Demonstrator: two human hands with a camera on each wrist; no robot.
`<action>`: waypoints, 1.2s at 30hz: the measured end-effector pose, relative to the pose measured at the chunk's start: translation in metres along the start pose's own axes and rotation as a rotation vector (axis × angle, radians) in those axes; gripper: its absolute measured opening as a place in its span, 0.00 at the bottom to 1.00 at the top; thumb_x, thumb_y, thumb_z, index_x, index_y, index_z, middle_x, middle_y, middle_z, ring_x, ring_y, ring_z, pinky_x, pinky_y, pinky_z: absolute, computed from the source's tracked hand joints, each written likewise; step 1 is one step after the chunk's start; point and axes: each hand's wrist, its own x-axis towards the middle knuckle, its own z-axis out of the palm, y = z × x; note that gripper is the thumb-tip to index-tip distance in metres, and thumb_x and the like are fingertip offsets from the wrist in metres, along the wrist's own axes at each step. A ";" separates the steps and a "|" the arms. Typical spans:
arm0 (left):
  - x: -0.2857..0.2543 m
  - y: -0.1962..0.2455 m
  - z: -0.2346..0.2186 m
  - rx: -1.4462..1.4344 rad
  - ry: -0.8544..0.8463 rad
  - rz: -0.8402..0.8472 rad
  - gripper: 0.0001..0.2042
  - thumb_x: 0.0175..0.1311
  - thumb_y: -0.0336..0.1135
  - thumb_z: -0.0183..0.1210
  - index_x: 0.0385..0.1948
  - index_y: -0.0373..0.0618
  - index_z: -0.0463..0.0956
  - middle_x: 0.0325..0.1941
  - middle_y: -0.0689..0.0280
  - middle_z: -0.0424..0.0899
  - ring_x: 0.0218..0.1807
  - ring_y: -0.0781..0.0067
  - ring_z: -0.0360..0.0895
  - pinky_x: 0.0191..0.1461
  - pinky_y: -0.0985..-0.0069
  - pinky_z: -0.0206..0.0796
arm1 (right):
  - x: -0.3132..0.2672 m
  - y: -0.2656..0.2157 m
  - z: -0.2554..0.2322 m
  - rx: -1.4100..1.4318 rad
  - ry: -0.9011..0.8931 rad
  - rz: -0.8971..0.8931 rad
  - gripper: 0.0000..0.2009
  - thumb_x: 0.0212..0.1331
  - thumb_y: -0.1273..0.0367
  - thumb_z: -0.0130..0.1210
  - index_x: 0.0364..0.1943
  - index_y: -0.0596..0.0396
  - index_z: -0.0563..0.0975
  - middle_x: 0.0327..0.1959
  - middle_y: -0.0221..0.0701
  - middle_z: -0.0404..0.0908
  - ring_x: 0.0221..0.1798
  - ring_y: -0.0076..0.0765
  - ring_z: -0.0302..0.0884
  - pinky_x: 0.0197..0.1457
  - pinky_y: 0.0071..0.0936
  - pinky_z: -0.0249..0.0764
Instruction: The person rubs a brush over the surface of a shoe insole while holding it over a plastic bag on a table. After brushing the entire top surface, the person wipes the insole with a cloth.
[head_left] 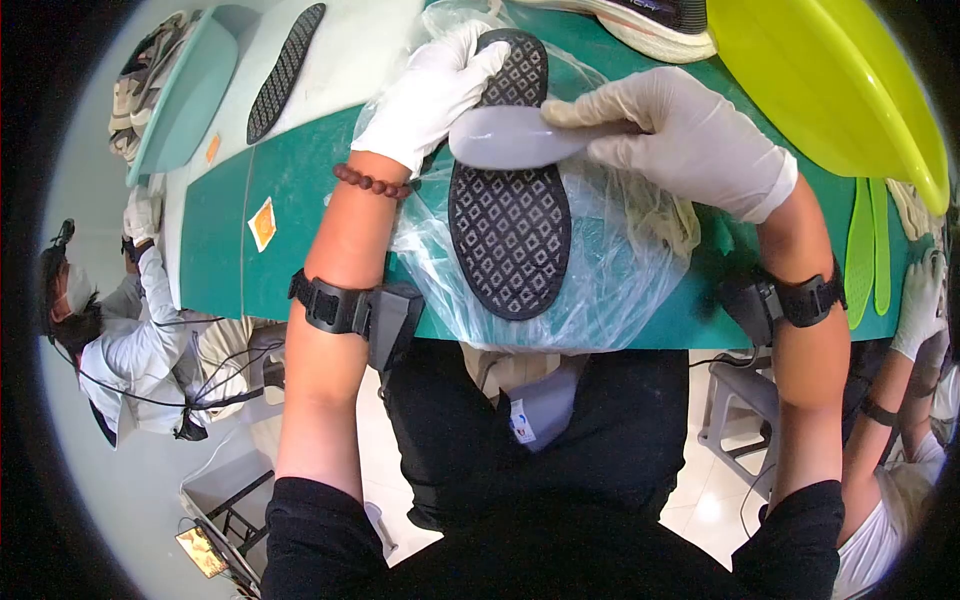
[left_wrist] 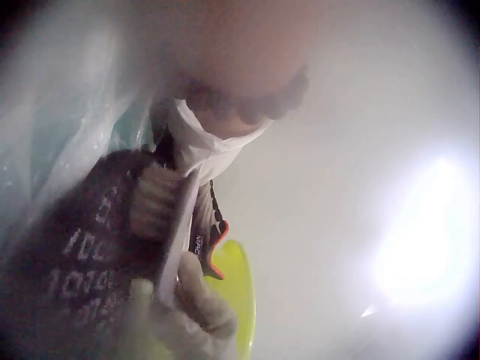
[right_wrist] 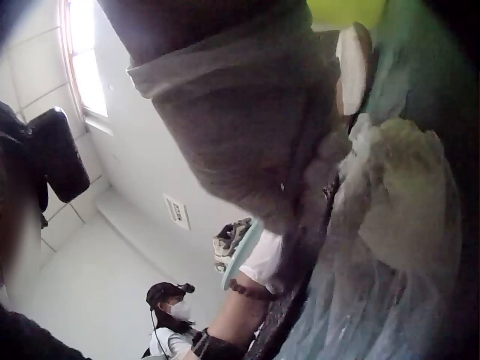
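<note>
A black insole point(head_left: 510, 240) with a pale diamond pattern lies lengthwise over crumpled clear plastic on the green table. My white-gloved left hand point(head_left: 425, 95) grips its left edge near the far end, thumb side over the patterned face. In my gloved right hand point(head_left: 690, 140) is a brush point(head_left: 495, 138), pinched by its handle, its smooth whitish oval back turned up. The brush crosses the insole's narrow middle, close to the left hand. Seen from the left wrist, brownish bristles point(left_wrist: 154, 202) stand between the brush's back and the dark insole. The right hand's lower fingers are partly hidden.
Clear plastic point(head_left: 620, 270) spreads under the insole. A yellow-green basin point(head_left: 830, 80) stands at the far right, beside a shoe point(head_left: 650, 25) and green insoles point(head_left: 860, 250). Another black insole point(head_left: 285, 75) and a pale-blue basin point(head_left: 190, 100) are at left. People sit on both sides.
</note>
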 end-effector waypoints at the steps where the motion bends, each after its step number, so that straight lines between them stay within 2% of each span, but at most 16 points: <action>1: -0.001 0.000 0.000 0.073 0.013 0.037 0.13 0.80 0.40 0.56 0.48 0.38 0.79 0.38 0.68 0.83 0.41 0.81 0.74 0.49 0.75 0.70 | -0.002 0.003 -0.001 0.067 -0.066 -0.052 0.20 0.60 0.77 0.64 0.58 0.58 0.84 0.53 0.41 0.90 0.55 0.31 0.87 0.64 0.27 0.79; 4: -0.002 0.001 -0.001 0.162 0.010 0.046 0.13 0.79 0.40 0.56 0.48 0.39 0.79 0.37 0.69 0.82 0.40 0.82 0.72 0.48 0.76 0.69 | -0.006 -0.011 -0.007 0.070 -0.296 -0.045 0.20 0.60 0.77 0.63 0.58 0.59 0.84 0.54 0.41 0.89 0.55 0.31 0.87 0.64 0.28 0.79; 5: -0.001 -0.001 -0.002 0.138 0.004 0.025 0.13 0.79 0.41 0.56 0.49 0.39 0.80 0.36 0.71 0.81 0.39 0.82 0.71 0.47 0.77 0.69 | -0.005 -0.014 -0.006 0.041 -0.269 -0.026 0.21 0.60 0.78 0.63 0.59 0.61 0.83 0.56 0.41 0.89 0.56 0.32 0.87 0.65 0.28 0.79; 8: 0.000 -0.004 0.000 0.016 0.010 0.028 0.13 0.79 0.41 0.56 0.50 0.39 0.80 0.35 0.71 0.80 0.38 0.82 0.70 0.46 0.77 0.68 | -0.002 0.004 0.002 0.118 0.043 -0.040 0.23 0.59 0.78 0.64 0.61 0.60 0.82 0.58 0.40 0.88 0.58 0.33 0.86 0.67 0.28 0.77; 9: -0.002 0.000 -0.001 0.059 0.016 0.000 0.13 0.80 0.41 0.56 0.50 0.39 0.80 0.35 0.71 0.81 0.38 0.81 0.71 0.46 0.76 0.69 | 0.000 0.006 0.000 0.026 0.018 -0.041 0.24 0.60 0.78 0.63 0.63 0.60 0.81 0.59 0.41 0.87 0.60 0.34 0.85 0.68 0.28 0.76; 12: -0.002 0.002 -0.001 0.176 0.009 0.084 0.14 0.80 0.41 0.56 0.50 0.40 0.80 0.35 0.71 0.81 0.38 0.81 0.71 0.47 0.75 0.69 | -0.006 -0.008 -0.010 -0.088 -0.281 -0.058 0.28 0.62 0.82 0.61 0.70 0.57 0.75 0.66 0.36 0.83 0.62 0.29 0.82 0.72 0.28 0.74; 13: -0.002 0.002 -0.005 0.254 0.004 0.021 0.14 0.80 0.42 0.56 0.51 0.39 0.80 0.37 0.67 0.83 0.39 0.78 0.74 0.49 0.74 0.70 | -0.006 -0.010 -0.009 0.084 -0.319 -0.029 0.25 0.61 0.77 0.61 0.65 0.60 0.78 0.62 0.43 0.85 0.61 0.33 0.84 0.70 0.28 0.75; 17: -0.003 0.002 0.001 0.120 0.006 0.054 0.14 0.79 0.42 0.56 0.51 0.38 0.79 0.38 0.65 0.84 0.41 0.78 0.75 0.50 0.74 0.71 | 0.000 0.010 0.003 0.028 -0.061 -0.080 0.26 0.61 0.77 0.62 0.66 0.60 0.77 0.62 0.44 0.85 0.62 0.34 0.84 0.70 0.28 0.74; 20: -0.003 0.007 -0.005 0.275 0.011 0.014 0.14 0.80 0.41 0.56 0.51 0.39 0.79 0.39 0.66 0.84 0.42 0.79 0.75 0.51 0.73 0.71 | -0.003 0.006 -0.009 -0.009 -0.208 -0.040 0.25 0.61 0.76 0.62 0.66 0.59 0.78 0.62 0.44 0.85 0.62 0.35 0.84 0.70 0.28 0.74; 21: -0.004 0.007 -0.002 0.189 -0.007 0.035 0.14 0.80 0.41 0.56 0.51 0.38 0.79 0.39 0.64 0.85 0.42 0.78 0.75 0.51 0.73 0.71 | -0.004 -0.006 -0.010 -0.048 -0.303 -0.032 0.24 0.62 0.76 0.61 0.65 0.59 0.79 0.60 0.45 0.86 0.61 0.36 0.84 0.70 0.28 0.75; 24: -0.003 0.006 -0.002 0.202 0.003 0.039 0.14 0.79 0.41 0.56 0.51 0.38 0.79 0.38 0.64 0.84 0.41 0.78 0.75 0.50 0.73 0.71 | -0.004 -0.010 -0.005 -0.016 -0.299 -0.041 0.26 0.65 0.80 0.60 0.68 0.59 0.76 0.60 0.38 0.86 0.62 0.28 0.81 0.70 0.28 0.74; 25: -0.003 0.004 -0.004 0.196 0.004 0.035 0.14 0.79 0.41 0.56 0.51 0.38 0.79 0.38 0.64 0.84 0.41 0.78 0.75 0.50 0.73 0.71 | -0.002 0.004 0.003 -0.051 -0.121 -0.066 0.25 0.65 0.77 0.61 0.68 0.59 0.76 0.59 0.39 0.87 0.59 0.27 0.82 0.68 0.28 0.75; 28: -0.001 0.000 -0.004 0.155 -0.003 0.013 0.13 0.79 0.40 0.57 0.51 0.38 0.79 0.37 0.67 0.83 0.39 0.80 0.73 0.48 0.75 0.70 | 0.001 0.001 -0.005 -0.093 -0.086 0.053 0.25 0.66 0.76 0.62 0.68 0.59 0.77 0.59 0.39 0.87 0.59 0.27 0.82 0.68 0.28 0.75; 29: -0.002 0.000 -0.004 0.131 -0.013 0.000 0.13 0.79 0.40 0.57 0.50 0.38 0.79 0.36 0.68 0.83 0.39 0.81 0.73 0.47 0.76 0.69 | -0.002 -0.008 -0.009 -0.056 -0.197 0.127 0.24 0.65 0.77 0.61 0.67 0.59 0.77 0.60 0.40 0.87 0.59 0.28 0.83 0.68 0.28 0.75; 32: -0.002 0.003 -0.002 0.084 -0.009 -0.004 0.12 0.79 0.40 0.57 0.49 0.38 0.79 0.36 0.72 0.80 0.38 0.84 0.71 0.45 0.79 0.69 | -0.006 -0.008 -0.007 0.028 -0.281 -0.034 0.21 0.63 0.71 0.60 0.61 0.62 0.81 0.57 0.47 0.87 0.57 0.36 0.87 0.66 0.28 0.77; 36: 0.001 -0.007 -0.002 -0.009 -0.021 0.018 0.13 0.80 0.39 0.57 0.51 0.37 0.78 0.39 0.71 0.81 0.40 0.83 0.72 0.47 0.79 0.69 | 0.002 0.012 0.006 -0.011 0.075 -0.086 0.21 0.61 0.74 0.61 0.60 0.61 0.82 0.56 0.46 0.88 0.58 0.39 0.87 0.67 0.30 0.77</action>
